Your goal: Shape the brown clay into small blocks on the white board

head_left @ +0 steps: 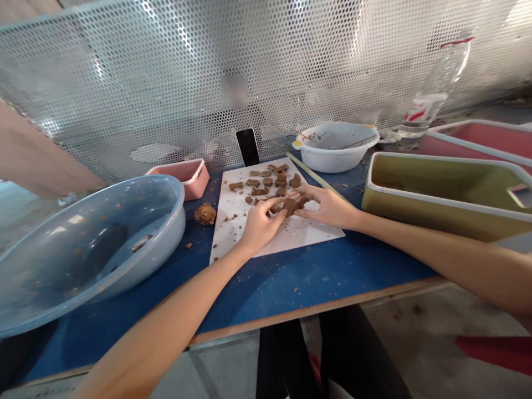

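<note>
Between my two hands is a small brown clay piece (293,205), just above the white board (233,238). The fingertips of my left hand (262,226) close on its left side, partly covering it. My right hand (325,206) pinches it from the right with thumb and fingers. Behind my hands, several small shaped clay pieces (267,182) lie in loose rows on the board. Clay crumbs are scattered around them. A rough brown lump of clay (205,214) sits on the blue table just left of the board.
A large blue basin (166,244) stands left, with a small pink box (198,180) behind it. A phone (247,147) leans on the perforated metal screen. Toward the right are a thin stick (310,170), a white bowl (332,162), a green bin (415,195) and a bottle (428,105).
</note>
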`<state>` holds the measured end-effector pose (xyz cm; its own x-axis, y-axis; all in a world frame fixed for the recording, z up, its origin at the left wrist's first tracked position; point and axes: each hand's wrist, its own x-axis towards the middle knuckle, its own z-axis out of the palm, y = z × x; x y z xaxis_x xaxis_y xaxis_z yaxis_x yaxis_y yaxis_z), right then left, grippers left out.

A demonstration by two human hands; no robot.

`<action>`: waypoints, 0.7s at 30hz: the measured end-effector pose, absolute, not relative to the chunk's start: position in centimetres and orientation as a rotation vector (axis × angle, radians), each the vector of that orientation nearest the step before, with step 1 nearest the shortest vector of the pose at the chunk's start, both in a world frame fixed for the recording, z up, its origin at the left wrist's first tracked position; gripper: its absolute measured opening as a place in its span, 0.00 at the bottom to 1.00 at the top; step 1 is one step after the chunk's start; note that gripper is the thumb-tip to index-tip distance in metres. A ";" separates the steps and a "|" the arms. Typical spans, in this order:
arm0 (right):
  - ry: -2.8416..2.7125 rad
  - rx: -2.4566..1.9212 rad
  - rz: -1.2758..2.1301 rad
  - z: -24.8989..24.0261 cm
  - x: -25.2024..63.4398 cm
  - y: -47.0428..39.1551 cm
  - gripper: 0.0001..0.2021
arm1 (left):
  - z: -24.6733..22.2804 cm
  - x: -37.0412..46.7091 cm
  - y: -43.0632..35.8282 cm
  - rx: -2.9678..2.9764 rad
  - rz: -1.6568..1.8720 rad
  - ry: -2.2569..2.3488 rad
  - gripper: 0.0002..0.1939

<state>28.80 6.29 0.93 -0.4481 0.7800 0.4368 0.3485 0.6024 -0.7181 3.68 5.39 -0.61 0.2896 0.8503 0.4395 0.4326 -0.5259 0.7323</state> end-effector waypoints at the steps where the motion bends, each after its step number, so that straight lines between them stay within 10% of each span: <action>1: -2.027 -0.886 0.722 1.0 28.7 6.2 0.26 | -0.4 3.7 5.2 2.106 1.152 1.149 0.17; 8: -2.025 -0.877 0.730 0.9 28.6 5.8 0.26 | 0.2 4.3 4.5 2.370 1.124 1.111 0.07; 21: -2.065 -0.948 0.480 0.8 28.3 5.9 0.19 | -0.4 3.8 5.3 2.239 1.169 1.088 0.21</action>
